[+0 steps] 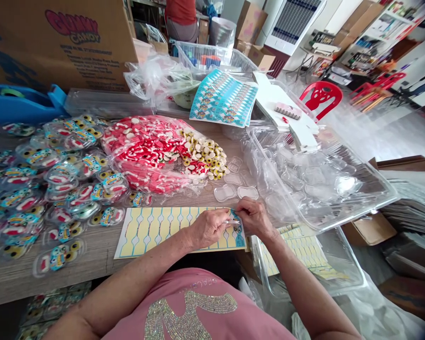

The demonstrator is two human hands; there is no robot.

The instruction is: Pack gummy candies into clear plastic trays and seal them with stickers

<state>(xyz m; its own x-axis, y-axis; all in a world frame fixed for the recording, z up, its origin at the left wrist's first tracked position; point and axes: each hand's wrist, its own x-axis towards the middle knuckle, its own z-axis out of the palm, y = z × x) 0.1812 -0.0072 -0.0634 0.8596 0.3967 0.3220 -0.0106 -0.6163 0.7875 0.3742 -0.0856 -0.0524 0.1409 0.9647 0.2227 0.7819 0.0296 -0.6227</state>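
Note:
My left hand [209, 228] is closed above the right part of a backing sheet [138, 233], yellow with blue-edged label shapes. A small clear plastic container [230, 222], partly hidden, shows at its fingertips. My right hand [254, 216] is closed in a pinch right beside it, at the sheet's right end; the fingers hide what they hold. Empty clear containers [248, 192] lie just beyond my hands. Further back, an open plastic bag of red and white candies [145, 151] also holds yellow-and-white eye-shaped candies [207, 153].
Filled, labelled candy packs [60, 215] are heaped on the left. A clear bin [343, 208] of empty containers stands at the right, above another bin [350, 264] with used sheets. Blue label sheets [223, 99], a tape dispenser [24, 101] and a cardboard box [56, 42] are behind.

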